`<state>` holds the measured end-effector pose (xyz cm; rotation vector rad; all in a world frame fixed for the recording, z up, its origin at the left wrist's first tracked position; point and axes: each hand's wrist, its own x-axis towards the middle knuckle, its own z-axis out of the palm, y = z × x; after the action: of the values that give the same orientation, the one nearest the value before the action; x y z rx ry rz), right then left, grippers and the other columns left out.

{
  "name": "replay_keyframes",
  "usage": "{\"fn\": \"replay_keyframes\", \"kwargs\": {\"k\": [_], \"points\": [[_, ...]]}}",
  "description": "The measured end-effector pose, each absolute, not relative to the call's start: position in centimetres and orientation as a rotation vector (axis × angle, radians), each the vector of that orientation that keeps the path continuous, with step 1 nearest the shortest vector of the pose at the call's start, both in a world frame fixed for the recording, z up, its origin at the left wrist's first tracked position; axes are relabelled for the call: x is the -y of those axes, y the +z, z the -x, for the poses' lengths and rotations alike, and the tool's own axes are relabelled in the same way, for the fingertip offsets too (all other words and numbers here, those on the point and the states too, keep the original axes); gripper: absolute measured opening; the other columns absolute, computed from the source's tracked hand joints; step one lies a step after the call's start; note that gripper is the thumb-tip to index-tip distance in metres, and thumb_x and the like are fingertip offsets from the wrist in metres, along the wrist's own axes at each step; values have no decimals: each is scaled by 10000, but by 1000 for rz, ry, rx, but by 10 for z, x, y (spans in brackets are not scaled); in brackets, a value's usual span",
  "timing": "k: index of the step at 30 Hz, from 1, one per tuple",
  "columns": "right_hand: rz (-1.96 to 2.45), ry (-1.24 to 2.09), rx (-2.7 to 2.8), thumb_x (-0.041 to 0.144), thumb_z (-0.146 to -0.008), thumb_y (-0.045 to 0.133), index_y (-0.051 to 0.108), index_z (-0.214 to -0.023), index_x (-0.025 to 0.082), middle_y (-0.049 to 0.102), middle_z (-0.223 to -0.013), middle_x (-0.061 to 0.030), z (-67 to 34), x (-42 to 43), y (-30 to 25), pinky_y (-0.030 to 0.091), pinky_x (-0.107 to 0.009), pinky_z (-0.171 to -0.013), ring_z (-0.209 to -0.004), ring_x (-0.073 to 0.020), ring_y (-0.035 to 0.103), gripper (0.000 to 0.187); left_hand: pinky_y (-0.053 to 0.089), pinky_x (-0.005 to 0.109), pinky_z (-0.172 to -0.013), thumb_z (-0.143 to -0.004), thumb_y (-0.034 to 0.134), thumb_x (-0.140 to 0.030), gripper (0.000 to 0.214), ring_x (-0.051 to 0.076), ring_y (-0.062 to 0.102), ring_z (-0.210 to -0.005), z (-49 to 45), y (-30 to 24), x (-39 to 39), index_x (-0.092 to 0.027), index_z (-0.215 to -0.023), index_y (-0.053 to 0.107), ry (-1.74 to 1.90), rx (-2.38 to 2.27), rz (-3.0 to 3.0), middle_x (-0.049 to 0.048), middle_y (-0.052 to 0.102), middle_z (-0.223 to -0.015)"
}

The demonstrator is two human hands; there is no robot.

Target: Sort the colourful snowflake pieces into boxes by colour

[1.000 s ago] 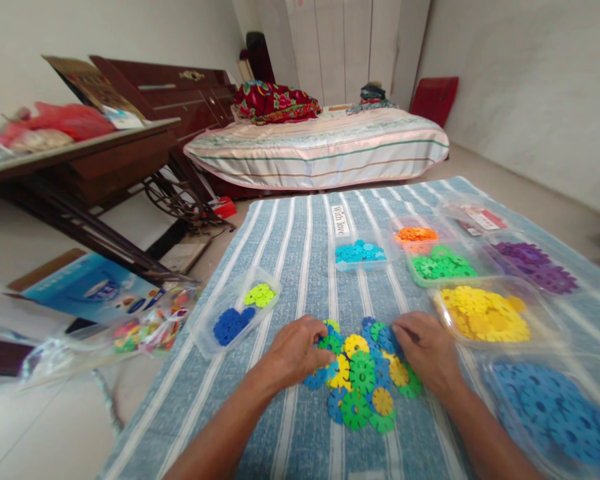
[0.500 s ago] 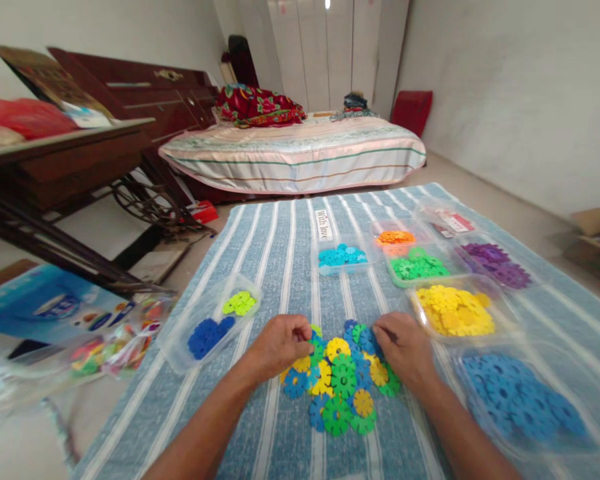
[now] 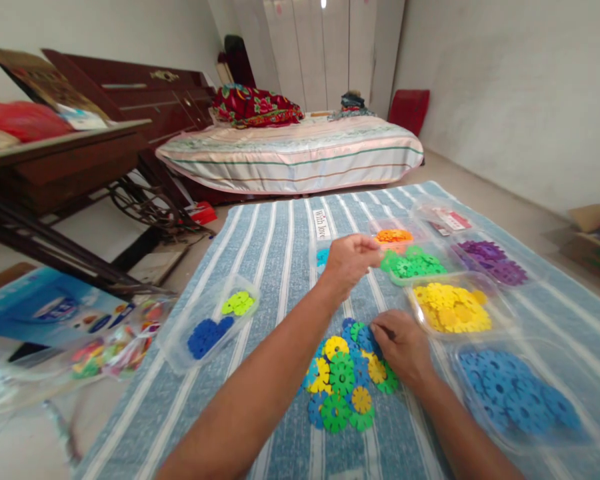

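Over the near left corner of the box of green pieces, my left hand (image 3: 351, 262) has its fingers pinched together, with a green notched disc (image 3: 389, 260) at the fingertips. My right hand (image 3: 403, 347) is closed on the edge of a blue notched disc (image 3: 377, 345) at the right side of a joined cluster. That cluster of green, yellow and blue notched discs (image 3: 341, 373) lies on the striped cloth, its left part hidden behind my left forearm. The green discs (image 3: 420, 262) sit heaped in a clear plastic box.
Clear boxes hold yellow discs (image 3: 453, 308), large blue discs (image 3: 520, 393), purple discs (image 3: 493, 261) and orange discs (image 3: 394, 236). Light blue discs (image 3: 322, 257) are mostly behind my left hand. At left, another box holds dark blue discs (image 3: 209, 338) and lime discs (image 3: 238, 303). A bed (image 3: 295, 157) stands beyond.
My left hand has left the cluster's left edge and moved forward and right to the green box. My right hand stays at the cluster's right side.
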<state>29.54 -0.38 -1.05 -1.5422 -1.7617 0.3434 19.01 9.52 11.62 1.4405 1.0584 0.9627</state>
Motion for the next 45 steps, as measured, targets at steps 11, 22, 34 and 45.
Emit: {"fn": "replay_keyframes", "kwargs": {"k": [11, 22, 34, 45], "points": [[1558, 300, 1780, 254, -813, 478, 648, -714, 220, 643, -763, -22, -297, 4, -13, 403, -293, -726, -773, -170, 543, 200, 303, 202, -505, -669, 567, -178, 67, 81, 458, -520, -95, 112, -71, -158, -605, 574, 97, -1256, -2148, -43, 513, -538], [1538, 314, 1777, 282, -817, 470, 647, -716, 225, 649, -769, -22, -299, 5, -15, 418, -302, -725, -765, -173, 557, 212, 291, 218, -574, -628, 578, -192, 69, 129, 492, -660, -38, 75, -18, -200, -696, 583, -91, -1299, -2212, -26, 552, -698], [1549, 313, 1778, 268, -815, 485, 650, -727, 224, 648, -783, -21, -298, 5, -15, 411, -302, -742, -781, -174, 550, 191, 269, 205, -532, -566, 646, -222, 138, 109, 440, -630, -34, 73, -18, -189, -677, 570, -99, -1288, -2119, -46, 523, -683], [1544, 299, 1772, 254, -812, 490, 651, -722, 213, 646, -770, -24, -298, 4, -14, 399, -291, -732, -783, -172, 544, 189, 277, 185, -476, -624, 643, -323, 206, 71, 397, -513, -43, 80, -36, -136, -616, 557, 98, -1170, -1647, -57, 473, -526]]}}
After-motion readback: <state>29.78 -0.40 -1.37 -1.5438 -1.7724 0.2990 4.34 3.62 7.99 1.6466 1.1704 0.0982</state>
